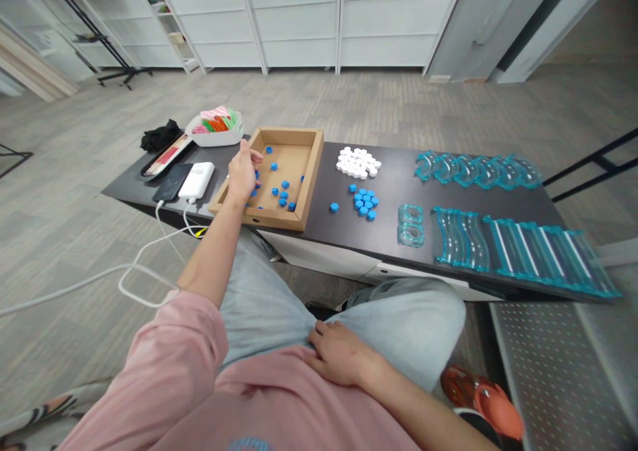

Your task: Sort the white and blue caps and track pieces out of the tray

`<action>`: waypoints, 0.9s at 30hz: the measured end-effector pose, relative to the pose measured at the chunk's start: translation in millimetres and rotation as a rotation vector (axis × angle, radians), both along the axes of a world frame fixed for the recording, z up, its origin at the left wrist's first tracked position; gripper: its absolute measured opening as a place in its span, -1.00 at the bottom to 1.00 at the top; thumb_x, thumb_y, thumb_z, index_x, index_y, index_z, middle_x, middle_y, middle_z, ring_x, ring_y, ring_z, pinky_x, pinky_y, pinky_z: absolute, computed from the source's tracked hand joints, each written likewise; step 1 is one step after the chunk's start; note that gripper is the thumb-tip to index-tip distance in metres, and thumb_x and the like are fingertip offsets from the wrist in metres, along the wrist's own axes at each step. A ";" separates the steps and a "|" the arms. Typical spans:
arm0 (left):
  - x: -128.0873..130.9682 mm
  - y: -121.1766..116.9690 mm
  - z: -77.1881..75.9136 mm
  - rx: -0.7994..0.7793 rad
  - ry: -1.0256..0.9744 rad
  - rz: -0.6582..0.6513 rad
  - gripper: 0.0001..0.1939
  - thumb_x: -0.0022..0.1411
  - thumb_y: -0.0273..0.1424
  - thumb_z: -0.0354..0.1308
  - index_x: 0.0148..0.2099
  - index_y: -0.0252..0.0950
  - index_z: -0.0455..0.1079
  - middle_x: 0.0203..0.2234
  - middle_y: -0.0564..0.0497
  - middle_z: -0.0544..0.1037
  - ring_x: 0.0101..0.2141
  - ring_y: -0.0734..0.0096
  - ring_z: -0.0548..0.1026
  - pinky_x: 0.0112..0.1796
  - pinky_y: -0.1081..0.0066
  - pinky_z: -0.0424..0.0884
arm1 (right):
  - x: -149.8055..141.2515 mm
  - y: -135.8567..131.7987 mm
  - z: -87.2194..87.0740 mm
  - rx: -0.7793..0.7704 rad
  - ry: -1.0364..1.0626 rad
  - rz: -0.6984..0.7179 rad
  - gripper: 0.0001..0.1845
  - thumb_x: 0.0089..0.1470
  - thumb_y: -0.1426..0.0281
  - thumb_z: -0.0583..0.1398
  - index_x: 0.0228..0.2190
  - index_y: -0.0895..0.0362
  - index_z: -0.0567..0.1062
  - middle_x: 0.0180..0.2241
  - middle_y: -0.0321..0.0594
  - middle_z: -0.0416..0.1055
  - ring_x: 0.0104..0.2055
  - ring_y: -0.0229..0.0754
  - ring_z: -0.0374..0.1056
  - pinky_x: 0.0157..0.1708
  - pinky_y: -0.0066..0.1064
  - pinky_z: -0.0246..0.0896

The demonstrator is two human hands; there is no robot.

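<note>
My left hand point(242, 173) reaches over the left side of a shallow cardboard box point(314, 175). Its thumb and a finger show apart; the other fingers are partly hidden behind the hand. Several small blue hexagonal pieces point(285, 184) lie scattered in the box, some close beside these fingers. My right hand point(335, 353) rests on my lap, fingers loosely laid down, holding nothing. On the dark table point(319, 238) right of the box sit a cluster of blue pieces point(363, 202), a single blue piece point(333, 207) and a pile of white pieces point(357, 163).
Clear teal plastic parts stand to the right: curved ones point(476, 171), two small blocks point(411, 225), wavy tracks point(461, 238) and straight tracks point(548, 255). On the left are a white power bank point(197, 180), a phone point(172, 182), cables point(144, 285) and a white tray point(232, 136) of colourful packets.
</note>
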State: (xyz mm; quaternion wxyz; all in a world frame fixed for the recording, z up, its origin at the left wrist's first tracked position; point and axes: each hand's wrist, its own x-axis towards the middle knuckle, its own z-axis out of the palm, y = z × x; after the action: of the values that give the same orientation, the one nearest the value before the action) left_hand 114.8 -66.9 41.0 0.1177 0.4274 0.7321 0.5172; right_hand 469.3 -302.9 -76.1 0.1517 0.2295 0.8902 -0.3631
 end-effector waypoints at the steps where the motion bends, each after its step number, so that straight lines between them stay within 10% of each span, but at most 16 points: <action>1: -0.2 -0.1 0.1 -0.001 -0.021 0.000 -0.13 0.67 0.47 -0.19 -0.20 -0.16 0.48 -0.23 -0.17 0.59 -0.18 0.11 0.58 -0.34 0.29 0.56 | -0.2 0.3 0.5 0.000 -0.008 0.005 -0.43 0.63 0.05 0.25 0.21 0.26 0.80 0.22 0.25 0.75 0.16 0.31 0.75 0.13 0.00 0.56; 6: -11.8 0.6 -0.3 0.010 -0.002 0.023 -0.19 0.70 0.42 -0.14 -0.14 -0.17 0.50 -0.12 -0.20 0.64 -0.04 0.05 0.62 -0.27 0.26 0.63 | -1.0 2.4 5.5 -0.028 -0.042 0.003 -0.38 0.67 0.00 0.23 0.25 0.26 0.78 0.26 0.24 0.73 0.21 0.33 0.75 0.21 0.03 0.58; 15: -36.3 17.5 -8.7 -0.292 0.401 -0.191 -0.63 0.67 -0.25 0.04 0.10 -0.18 0.70 0.26 -0.24 0.76 0.36 -0.03 0.64 0.47 0.07 0.50 | 0.1 0.0 -5.4 -0.030 -0.001 -0.032 -0.38 0.64 -0.03 0.23 0.20 0.21 0.81 0.22 0.23 0.76 0.14 0.33 0.75 0.15 0.01 0.57; 27: -39.0 52.6 -5.2 -0.581 0.620 -0.349 -0.55 0.54 -0.17 0.20 0.30 -0.12 0.74 0.41 -0.24 0.74 0.49 -0.27 0.56 0.54 -0.20 0.41 | -0.9 4.1 2.6 -0.050 -0.064 -0.019 -0.39 0.63 0.00 0.24 0.26 0.23 0.78 0.28 0.21 0.73 0.23 0.34 0.74 0.26 0.02 0.58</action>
State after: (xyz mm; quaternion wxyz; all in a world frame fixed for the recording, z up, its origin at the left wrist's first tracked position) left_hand 75.8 -14.3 35.7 0.0933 0.6284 0.7643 0.1105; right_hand 468.4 -298.9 -73.5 0.1823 0.2457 0.8733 -0.3792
